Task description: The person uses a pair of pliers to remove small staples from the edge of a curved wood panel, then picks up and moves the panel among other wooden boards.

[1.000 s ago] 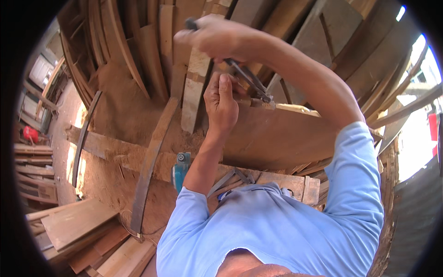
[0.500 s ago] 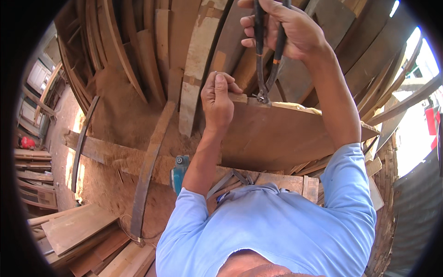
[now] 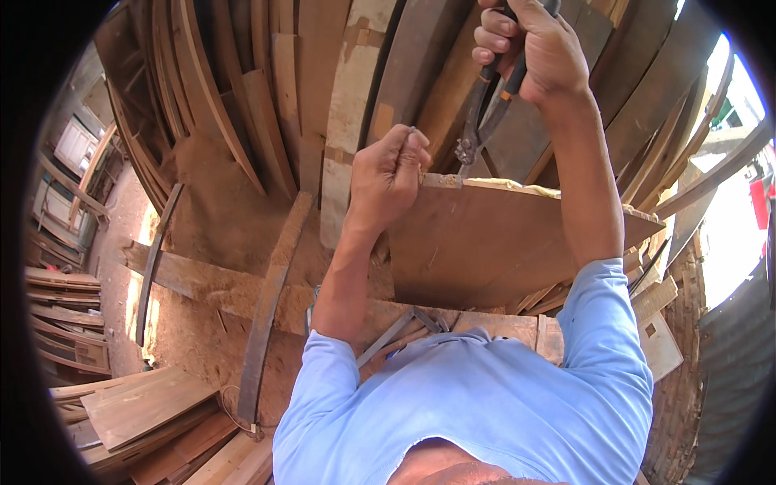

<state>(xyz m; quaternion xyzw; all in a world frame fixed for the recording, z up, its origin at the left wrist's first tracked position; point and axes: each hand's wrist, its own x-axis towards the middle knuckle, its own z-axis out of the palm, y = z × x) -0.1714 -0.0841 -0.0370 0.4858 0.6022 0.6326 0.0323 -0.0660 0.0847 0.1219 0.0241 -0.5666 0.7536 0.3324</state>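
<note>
My right hand (image 3: 533, 48) grips the handles of dark metal pincers (image 3: 478, 121), held nearly upright with the jaws down at the top edge of a brown wooden board (image 3: 493, 242). My left hand (image 3: 390, 174) is closed beside the jaws at the board's top left corner, fingertips pinched on something small that I cannot make out. The board stands on edge in front of me, with a pale strip (image 3: 517, 187) along its top edge.
Curved and straight wooden planks (image 3: 267, 97) lean in a stack behind the board. Sawdust (image 3: 210, 202) covers the ground at left. A long curved strip (image 3: 271, 299) and a beam (image 3: 194, 279) lie there. More boards (image 3: 137, 404) are piled at lower left. A brick wall (image 3: 687, 388) is at right.
My right hand has swung the pincers from a slant to nearly upright and lifted higher. My left hand has stayed at the board's top corner.
</note>
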